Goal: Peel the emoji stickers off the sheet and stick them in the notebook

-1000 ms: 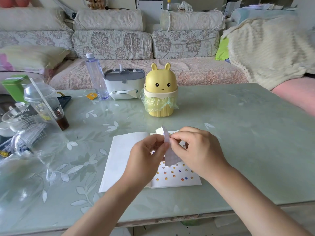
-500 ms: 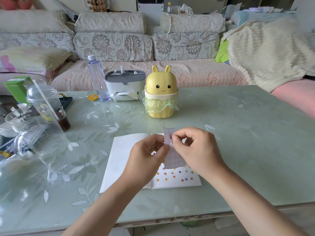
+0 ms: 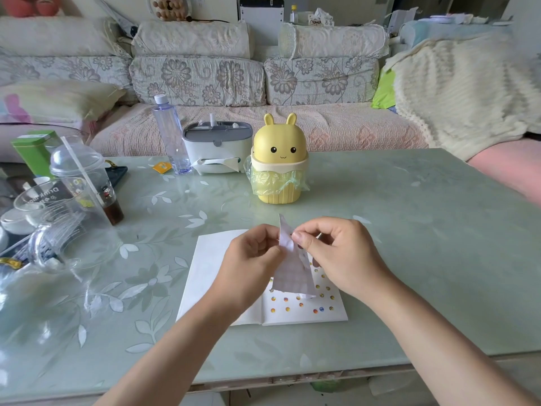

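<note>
The left hand [image 3: 251,259] pinched the sticker sheet [image 3: 292,276] upright above the open notebook [image 3: 210,265] on the bench [image 3: 424,244], seemingly steadying it while the right hand [image 3: 342,256] pinched its upper edge to peel.

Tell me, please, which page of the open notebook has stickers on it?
The right-hand page, dotted with small coloured stickers; the left-hand page is plain white.
</note>
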Demonstrator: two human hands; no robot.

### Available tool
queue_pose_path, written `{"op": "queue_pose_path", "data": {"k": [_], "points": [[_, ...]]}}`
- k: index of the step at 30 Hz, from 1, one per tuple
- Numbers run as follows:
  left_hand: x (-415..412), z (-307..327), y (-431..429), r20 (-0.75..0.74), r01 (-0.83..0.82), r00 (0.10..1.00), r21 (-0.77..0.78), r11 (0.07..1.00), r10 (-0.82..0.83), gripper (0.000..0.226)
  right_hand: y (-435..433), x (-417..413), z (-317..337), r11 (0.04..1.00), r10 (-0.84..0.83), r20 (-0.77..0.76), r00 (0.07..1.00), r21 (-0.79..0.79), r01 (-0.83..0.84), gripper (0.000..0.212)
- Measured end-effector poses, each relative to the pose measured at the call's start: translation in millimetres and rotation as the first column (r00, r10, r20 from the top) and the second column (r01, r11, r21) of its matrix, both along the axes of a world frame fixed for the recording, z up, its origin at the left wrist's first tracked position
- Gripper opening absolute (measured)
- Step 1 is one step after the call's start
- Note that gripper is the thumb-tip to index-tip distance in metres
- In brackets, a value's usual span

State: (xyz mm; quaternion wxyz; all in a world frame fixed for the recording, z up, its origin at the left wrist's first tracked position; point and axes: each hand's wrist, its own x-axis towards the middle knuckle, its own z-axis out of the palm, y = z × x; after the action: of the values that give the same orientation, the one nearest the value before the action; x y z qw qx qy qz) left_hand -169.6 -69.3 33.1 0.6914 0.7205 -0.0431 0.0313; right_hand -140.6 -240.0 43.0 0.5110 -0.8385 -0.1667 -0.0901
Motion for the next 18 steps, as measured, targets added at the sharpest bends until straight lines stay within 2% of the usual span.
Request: {"op": "queue_pose_path", "data": {"k": [2,5,7,11,14,16,18], "points": [[-0.2,0.7,0.4,-0.009,0.007,1.000,-0.018,1.000,-0.008,0.015,-0.1,-1.3,2.5,0.996,0.002,0.092,0.996,-0.088,0.006,0.012],[-1.7,4.0,1.2,-0.016,0.000,1.000,-0.016,1.000,0.000,0.015,2.3,-6.4,10.4,0.942,0.045,0.308,0.950,-0.330,0.062,0.010],[-1.6,6.4,3.4,-0.026,0.009,1.000,0.008,1.000,-0.009,0.016,3.0,-7.0,15.4,0.911,0.070,0.346,0.935,-0.403,0.081,0.009],[1.0,8.3,13.5,-0.059,0.054,0.997,0.111,0.992,-0.048,0.007,4.3,-4.8,23.5,0.880,0.107,0.257,0.961,-0.474,0.029,0.009],[0.0,8.5,19.2,-0.009,0.022,1.000,0.254,0.967,-0.020,0.008,9.8,-4.2,26.3,0.874,0.121,0.168,0.978,-0.486,-0.025,0.009],[-0.9,8.9,21.9,0.018,-0.016,1.000,0.323,0.946,0.011,0.016,14.7,-2.9,24.3,0.899,0.110,0.099,0.989,-0.435,-0.056,0.010],[-1.4,8.5,25.6,0.019,-0.052,0.999,0.304,0.951,0.048,0.014,22.0,-1.9,21.0,0.953,0.088,0.018,0.996,-0.294,-0.078,0.013]]}}
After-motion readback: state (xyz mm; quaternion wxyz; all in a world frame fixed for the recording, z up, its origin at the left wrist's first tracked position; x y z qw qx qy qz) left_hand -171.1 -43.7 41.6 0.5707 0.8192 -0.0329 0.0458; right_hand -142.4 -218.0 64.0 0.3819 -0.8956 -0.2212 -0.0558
